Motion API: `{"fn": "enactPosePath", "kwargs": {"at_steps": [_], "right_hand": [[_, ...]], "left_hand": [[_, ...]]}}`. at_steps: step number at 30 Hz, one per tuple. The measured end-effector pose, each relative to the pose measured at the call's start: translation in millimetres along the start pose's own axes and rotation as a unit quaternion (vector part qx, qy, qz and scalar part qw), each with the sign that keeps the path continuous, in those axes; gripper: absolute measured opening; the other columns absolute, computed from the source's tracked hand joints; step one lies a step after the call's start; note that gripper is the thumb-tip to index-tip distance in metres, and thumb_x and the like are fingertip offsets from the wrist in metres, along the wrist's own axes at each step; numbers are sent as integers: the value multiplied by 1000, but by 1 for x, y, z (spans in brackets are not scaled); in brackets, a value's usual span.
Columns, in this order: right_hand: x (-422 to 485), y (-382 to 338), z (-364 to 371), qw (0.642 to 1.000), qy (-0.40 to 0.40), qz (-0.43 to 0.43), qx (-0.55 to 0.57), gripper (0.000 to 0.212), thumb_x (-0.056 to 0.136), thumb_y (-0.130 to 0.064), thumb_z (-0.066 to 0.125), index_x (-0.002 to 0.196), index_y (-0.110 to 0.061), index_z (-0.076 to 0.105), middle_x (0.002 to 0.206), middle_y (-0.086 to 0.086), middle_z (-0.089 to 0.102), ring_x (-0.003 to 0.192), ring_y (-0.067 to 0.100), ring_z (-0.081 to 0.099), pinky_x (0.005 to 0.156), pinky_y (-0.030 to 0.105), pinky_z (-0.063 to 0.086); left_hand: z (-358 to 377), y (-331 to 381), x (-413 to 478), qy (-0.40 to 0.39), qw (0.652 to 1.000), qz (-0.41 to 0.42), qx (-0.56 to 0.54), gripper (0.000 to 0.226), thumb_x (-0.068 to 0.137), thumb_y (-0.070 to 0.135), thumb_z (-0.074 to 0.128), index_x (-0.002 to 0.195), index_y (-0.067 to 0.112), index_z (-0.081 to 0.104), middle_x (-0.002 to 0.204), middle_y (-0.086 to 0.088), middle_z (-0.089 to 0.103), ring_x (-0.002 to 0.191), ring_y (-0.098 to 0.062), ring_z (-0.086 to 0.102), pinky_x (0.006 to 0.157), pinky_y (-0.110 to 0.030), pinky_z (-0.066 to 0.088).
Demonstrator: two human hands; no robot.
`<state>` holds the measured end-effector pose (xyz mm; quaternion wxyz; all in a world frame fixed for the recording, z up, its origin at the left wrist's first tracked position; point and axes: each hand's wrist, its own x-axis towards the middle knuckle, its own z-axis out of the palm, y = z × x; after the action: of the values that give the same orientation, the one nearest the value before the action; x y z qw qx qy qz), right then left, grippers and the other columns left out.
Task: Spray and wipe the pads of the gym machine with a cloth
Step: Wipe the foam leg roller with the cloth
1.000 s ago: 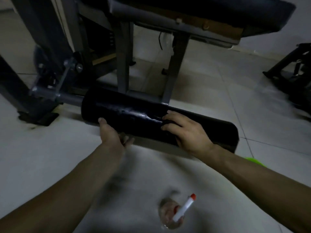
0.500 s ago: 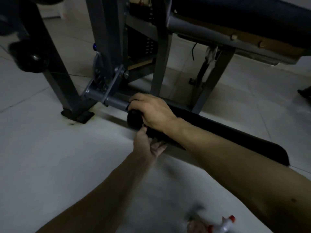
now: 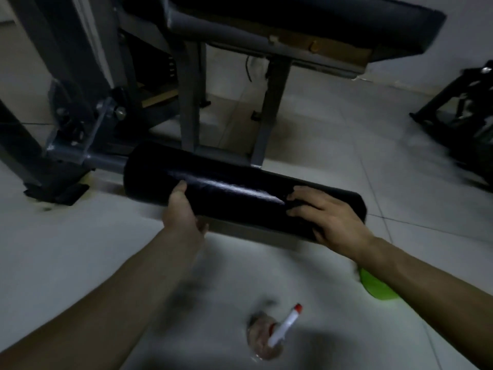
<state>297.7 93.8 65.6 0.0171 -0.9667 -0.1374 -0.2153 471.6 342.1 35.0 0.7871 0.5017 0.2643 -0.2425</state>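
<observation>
Right hand (image 3: 330, 220) slid rightward along roller pad (image 3: 226, 193), spray bottle (image 3: 266, 340) standing nearby.

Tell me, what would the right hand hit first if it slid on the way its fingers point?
Only more roller pad, which the right hand rests on; its fingers point left along it. Further on, probably the left hand, though the angle is uncertain.

Roller pad (image 3: 240, 188) glossy black vinyl; frame (image 3: 189, 102) matt grey painted metal; floor (image 3: 333, 134) smooth pale tile.
</observation>
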Motion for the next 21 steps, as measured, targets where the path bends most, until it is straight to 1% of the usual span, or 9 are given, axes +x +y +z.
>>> {"fn": "enactPosePath", "kwargs": {"at_steps": [3,5,7,9,11,15,17,19,21], "right_hand": [[-58,25,-19,999,2,45,-22,35,104,-9,42,118,-13,75,142,9,62,141,27,51,107,41,52],[-90,34,-33,997,13,73,-35,39,100,-3,41,117,-13,75,142,8,62,143,24,50,108,38,51],[-104,37,-39,995,27,84,-36,40,105,-8,38,116,-11,76,142,8,62,143,22,49,110,35,48],[-102,35,-36,995,40,88,-39,34,103,-5,45,116,-11,76,141,9,62,142,23,50,110,35,49],[-86,28,-26,995,50,80,-36,33,100,-2,49,116,-11,76,140,9,63,141,26,51,107,38,51],[-23,-2,4,998,54,25,-14,36,112,-23,42,116,-12,76,135,10,66,139,26,54,103,40,54],[14,-18,20,998,62,2,-6,31,110,-24,48,115,-13,76,133,11,67,137,27,56,100,41,57],[53,-37,34,998,64,-19,13,33,111,-27,46,115,-13,76,132,10,67,135,27,58,99,41,57],[97,-57,48,997,59,-45,25,36,111,-29,44,116,-14,75,132,10,67,133,28,59,99,40,56]], "left_hand": [[21,-18,-4,-27,1000,-11,2,62,78,70,65,122,25,63,112,-4,70,101,-28,66,99,-48,50],[31,-26,-7,-11,1000,-7,2,63,76,72,66,120,26,61,116,-4,69,103,-30,66,98,-49,51],[31,-24,-6,2,1000,4,-11,63,73,74,66,116,28,63,117,-2,70,103,-27,67,97,-47,52],[24,-12,-8,0,999,12,-31,64,73,76,63,118,30,65,121,-2,70,107,-28,67,100,-48,51],[11,3,-2,1,998,18,-66,69,78,80,56,127,32,62,126,-3,67,108,-30,65,98,-50,52],[-16,24,11,-29,992,-2,-126,66,94,73,42,138,26,56,127,-12,62,110,-35,64,83,-55,57],[-24,28,13,-51,989,-19,-137,61,98,66,44,138,21,55,127,-17,61,109,-39,65,85,-60,57],[-28,30,15,-81,984,-41,-156,60,96,63,51,136,18,56,128,-20,62,110,-43,66,91,-68,53],[-35,35,20,-109,978,-65,-166,67,92,65,55,135,14,58,130,-21,64,120,-42,63,96,-66,51]]}}
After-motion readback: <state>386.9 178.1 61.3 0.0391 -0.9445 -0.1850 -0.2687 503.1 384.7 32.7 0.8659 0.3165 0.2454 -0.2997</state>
